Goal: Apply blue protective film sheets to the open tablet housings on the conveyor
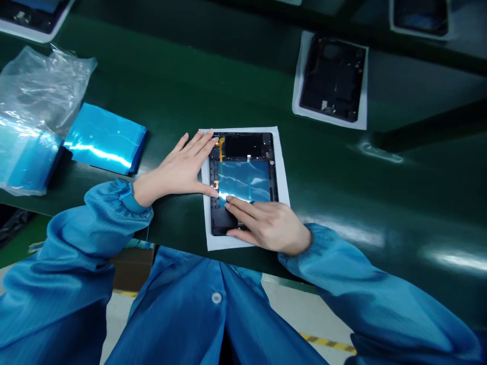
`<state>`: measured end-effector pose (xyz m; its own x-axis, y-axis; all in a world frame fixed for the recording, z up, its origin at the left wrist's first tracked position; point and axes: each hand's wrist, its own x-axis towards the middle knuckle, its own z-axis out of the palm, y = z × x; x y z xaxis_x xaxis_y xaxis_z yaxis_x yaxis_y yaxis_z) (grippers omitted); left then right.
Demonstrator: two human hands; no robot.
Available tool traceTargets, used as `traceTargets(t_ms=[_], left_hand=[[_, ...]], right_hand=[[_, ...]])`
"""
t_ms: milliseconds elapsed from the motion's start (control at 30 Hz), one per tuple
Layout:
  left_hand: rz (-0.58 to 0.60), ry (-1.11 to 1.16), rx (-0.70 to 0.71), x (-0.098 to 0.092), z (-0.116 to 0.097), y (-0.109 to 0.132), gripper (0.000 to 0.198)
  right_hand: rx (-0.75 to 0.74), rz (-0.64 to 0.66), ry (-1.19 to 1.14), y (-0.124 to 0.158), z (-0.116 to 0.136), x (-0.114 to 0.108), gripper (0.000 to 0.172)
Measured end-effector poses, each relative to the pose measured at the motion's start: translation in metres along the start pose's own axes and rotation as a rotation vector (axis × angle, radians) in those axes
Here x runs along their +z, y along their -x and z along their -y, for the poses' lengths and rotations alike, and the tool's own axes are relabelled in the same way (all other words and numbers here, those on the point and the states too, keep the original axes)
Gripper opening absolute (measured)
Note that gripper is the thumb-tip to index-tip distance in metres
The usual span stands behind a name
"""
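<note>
Head cam view: open tablet frame (243, 146) lies face-down on a white sheet (283, 175), near edge of the green belt (228, 76), centre of shot, right in front of me; blue film (243, 180) sits in the frame's middle bay, below the black upper section; orange flex strip (221, 150) runs down the frame's left side; left hand (178, 170) is flat and open, fingers straight and close together, fingertips on the frame's left rail, thumb tip at the film's lower-left corner, gripping nothing; right hand (268, 225) lies palm-down over the frame's lower right, index and middle finger stretched out and pressed on the film's bottom edge, other fingers loosely curled, nothing held; can't tell if the film is fully seated under the fingers; both arms in blue smock sleeves; stack of blue film sheets (104, 137) on the belt left of the left hand, well apart from the frame; further left a crumpled clear bag (41, 86) with more blue sheets (23, 157) under it; second black frame (333, 76) on its own white sheet up-belt to the right, untouched; two more units at the top edge, one left (34, 15), one right (420, 15), both cut off; below the belt a cardboard box (131, 266) and floor with a yellow stripe (327, 343).
</note>
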<state>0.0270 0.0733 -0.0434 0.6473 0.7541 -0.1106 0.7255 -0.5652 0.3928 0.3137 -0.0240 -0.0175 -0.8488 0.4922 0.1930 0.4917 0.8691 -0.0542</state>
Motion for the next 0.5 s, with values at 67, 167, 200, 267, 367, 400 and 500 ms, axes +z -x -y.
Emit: traceTargets(t_ms=[67, 167, 200, 267, 367, 400, 500], left_hand=[[0.002, 0.001, -0.002, 0.0, 0.0, 0.001, 0.141], [0.005, 0.009, -0.004, -0.001, 0.001, 0.001, 0.142], [0.003, 0.012, -0.003, -0.001, 0.002, 0.001, 0.142], [-0.001, 0.015, 0.0, -0.001, 0.003, 0.0, 0.142], [-0.001, 0.019, 0.001, 0.0, 0.003, -0.001, 0.144], [0.003, 0.02, 0.0, 0.0, 0.002, -0.001, 0.145], [0.009, 0.017, -0.009, -0.001, 0.0, -0.001, 0.146]], right_hand=[[0.029, 0.018, 0.024, -0.003, -0.005, 0.002, 0.054], [0.159, 0.054, 0.072, -0.013, -0.024, 0.005, 0.059], [0.213, 0.066, 0.08, -0.016, -0.031, 0.006, 0.06], [0.297, 0.089, 0.087, -0.022, -0.041, 0.007, 0.061], [0.274, 0.095, 0.078, -0.022, -0.043, 0.004, 0.06], [0.224, 0.091, 0.064, -0.019, -0.04, 0.002, 0.058], [0.133, 0.068, 0.043, -0.002, -0.031, -0.003, 0.05]])
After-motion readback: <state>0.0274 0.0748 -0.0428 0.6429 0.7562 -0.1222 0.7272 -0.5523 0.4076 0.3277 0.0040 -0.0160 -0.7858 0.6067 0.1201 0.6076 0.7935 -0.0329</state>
